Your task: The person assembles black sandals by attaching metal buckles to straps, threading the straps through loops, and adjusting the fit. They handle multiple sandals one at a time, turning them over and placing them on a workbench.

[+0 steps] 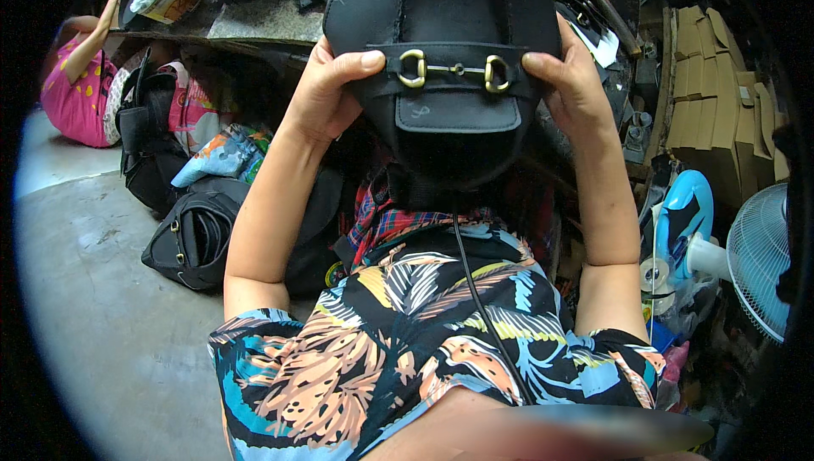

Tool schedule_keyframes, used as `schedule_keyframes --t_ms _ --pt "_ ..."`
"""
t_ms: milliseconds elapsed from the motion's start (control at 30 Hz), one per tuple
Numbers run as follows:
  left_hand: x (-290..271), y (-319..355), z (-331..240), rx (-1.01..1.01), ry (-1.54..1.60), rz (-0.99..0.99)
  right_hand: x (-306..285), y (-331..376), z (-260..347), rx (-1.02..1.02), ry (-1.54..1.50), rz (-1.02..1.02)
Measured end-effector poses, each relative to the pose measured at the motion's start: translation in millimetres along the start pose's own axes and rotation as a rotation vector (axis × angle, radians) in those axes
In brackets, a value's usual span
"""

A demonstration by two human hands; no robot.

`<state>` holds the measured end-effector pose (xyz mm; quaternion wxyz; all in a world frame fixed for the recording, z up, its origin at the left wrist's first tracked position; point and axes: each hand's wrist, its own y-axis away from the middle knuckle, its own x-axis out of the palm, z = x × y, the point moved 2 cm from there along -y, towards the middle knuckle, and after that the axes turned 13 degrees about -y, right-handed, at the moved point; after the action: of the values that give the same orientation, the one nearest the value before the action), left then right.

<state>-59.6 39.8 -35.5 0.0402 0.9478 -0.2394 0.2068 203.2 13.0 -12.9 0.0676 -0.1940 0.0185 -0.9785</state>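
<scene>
Held up before me is a black leather bag (449,3) with two raised seams down its middle. Across its lower part runs a strap with a brass-coloured horsebit buckle (458,70), above a small stitched tab. My left hand (335,88) grips the bag's left edge, thumb on the front beside the left ring of the buckle. On the opposite edge my right hand (572,79) does the same, its thumb near the right ring. The fingers of both hands are mostly hidden behind the bag. Pale marks show on the leather.
A worktable (254,20) with black leather pieces stands ahead. Similar black bags (191,240) lie on the floor at left, near a person in pink (80,96). Cardboard pieces (704,88), a blue-and-white fan (759,257) and thread spools (657,287) are at right.
</scene>
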Motion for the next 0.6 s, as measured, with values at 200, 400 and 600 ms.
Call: schedule_keyframes --t_ms 200,400,600 --pt "2.0 5.2 -4.5 0.013 -0.035 0.009 1.9 5.1 14.6 0.028 0.021 0.005" --pt "7.9 3.5 -8.5 -0.001 0.003 0.049 1.8 2.0 4.3 -0.020 -0.143 -0.044" --pt "8.9 1.6 -6.3 -0.043 0.078 0.038 -5.7 -10.9 -8.2 0.026 -0.120 -0.050"
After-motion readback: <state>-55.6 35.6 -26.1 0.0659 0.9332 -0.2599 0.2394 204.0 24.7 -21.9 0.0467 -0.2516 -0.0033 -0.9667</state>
